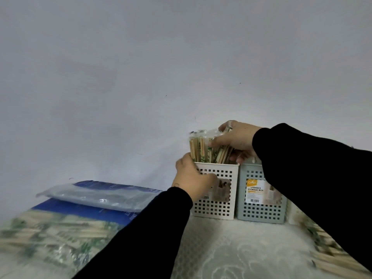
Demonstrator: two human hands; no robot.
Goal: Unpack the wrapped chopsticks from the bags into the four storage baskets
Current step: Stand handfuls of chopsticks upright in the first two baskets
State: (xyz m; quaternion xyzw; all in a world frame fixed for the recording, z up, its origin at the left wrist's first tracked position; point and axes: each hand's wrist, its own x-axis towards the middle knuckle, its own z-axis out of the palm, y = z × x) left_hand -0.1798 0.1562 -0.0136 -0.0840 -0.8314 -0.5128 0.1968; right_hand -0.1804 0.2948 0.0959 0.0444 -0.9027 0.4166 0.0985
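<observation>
A white perforated basket (pixel 223 208) stands against the wall, filled with upright wrapped chopsticks (pixel 198 148). My right hand (pixel 236 140) grips the top of that bundle from the right side. My left hand (pixel 194 179) holds the basket's front left corner at the rim. A grey-blue basket (pixel 259 210) with a "Utensils Storage Box" label stands touching the white one on its right. A bag full of wrapped chopsticks (pixel 50 232) lies at the lower left. More loose wrapped chopsticks (pixel 330 252) lie at the lower right, partly behind my right sleeve.
An emptied clear plastic bag (pixel 100 196) lies on a blue flat pack (pixel 84 210) left of the baskets. The surface is a pale patterned cloth (pixel 241 250). A plain grey wall rises directly behind the baskets.
</observation>
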